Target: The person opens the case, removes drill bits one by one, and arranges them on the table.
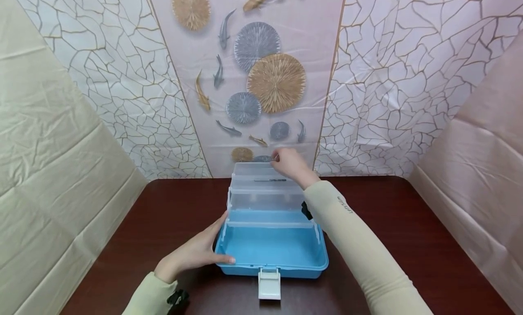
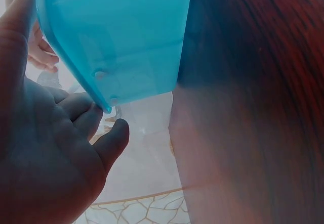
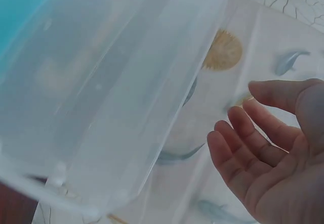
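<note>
A blue toolbox [image 1: 269, 247] with a white front latch [image 1: 269, 284] stands unlatched on the table. Its translucent tiered trays [image 1: 267, 199] are raised at the back. One thin drill bit [image 1: 270, 179] lies across an upper tray. My left hand [image 1: 198, 249] holds the box's left side, thumb over the front rim and fingers back along the wall; the left wrist view shows fingertips at the blue rim [image 2: 76, 75]. Above the top tray's right end is my right hand [image 1: 291, 163], its fingers loosely bent. In the right wrist view nothing shows between thumb and fingertips [image 3: 235, 114].
The dark red-brown table [image 1: 367, 215] extends on both sides of the box. A patterned cloth backdrop [image 1: 261, 79] with printed fish and discs hangs behind it. Pale cloth walls [image 1: 61, 169] flank the table.
</note>
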Demonstrator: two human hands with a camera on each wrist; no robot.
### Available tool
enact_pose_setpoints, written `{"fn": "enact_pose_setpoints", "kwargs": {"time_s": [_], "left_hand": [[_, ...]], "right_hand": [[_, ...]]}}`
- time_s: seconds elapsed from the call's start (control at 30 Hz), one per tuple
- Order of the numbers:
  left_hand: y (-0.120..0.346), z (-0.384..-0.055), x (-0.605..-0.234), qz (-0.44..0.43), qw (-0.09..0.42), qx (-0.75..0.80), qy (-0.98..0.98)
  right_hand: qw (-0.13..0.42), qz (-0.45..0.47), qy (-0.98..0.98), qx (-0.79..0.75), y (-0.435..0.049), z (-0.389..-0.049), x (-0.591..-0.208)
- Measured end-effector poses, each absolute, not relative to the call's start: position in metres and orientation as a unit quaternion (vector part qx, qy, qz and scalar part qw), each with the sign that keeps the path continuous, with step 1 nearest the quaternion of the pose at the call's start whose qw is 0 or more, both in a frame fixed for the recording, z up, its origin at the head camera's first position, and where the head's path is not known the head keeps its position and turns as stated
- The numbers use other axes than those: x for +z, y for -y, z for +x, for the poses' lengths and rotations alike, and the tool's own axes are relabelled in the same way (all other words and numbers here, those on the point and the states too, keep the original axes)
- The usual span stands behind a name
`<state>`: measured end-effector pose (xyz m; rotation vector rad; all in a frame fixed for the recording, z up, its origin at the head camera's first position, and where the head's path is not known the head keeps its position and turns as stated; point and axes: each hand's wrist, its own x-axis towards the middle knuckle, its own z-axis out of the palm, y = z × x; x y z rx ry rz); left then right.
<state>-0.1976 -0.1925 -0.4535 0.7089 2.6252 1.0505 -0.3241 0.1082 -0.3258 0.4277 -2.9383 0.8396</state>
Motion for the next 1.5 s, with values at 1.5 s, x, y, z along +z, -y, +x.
{"fn": "enact_pose_setpoints", "kwargs": {"time_s": [1.5], "left_hand": [[0.195,-0.200,-0.451,0.252,0.107,0.354,-0.894]], "right_hand": [[0.021,0.176,0.963,0.203,-0.103,-0.304,-0.352]]}}
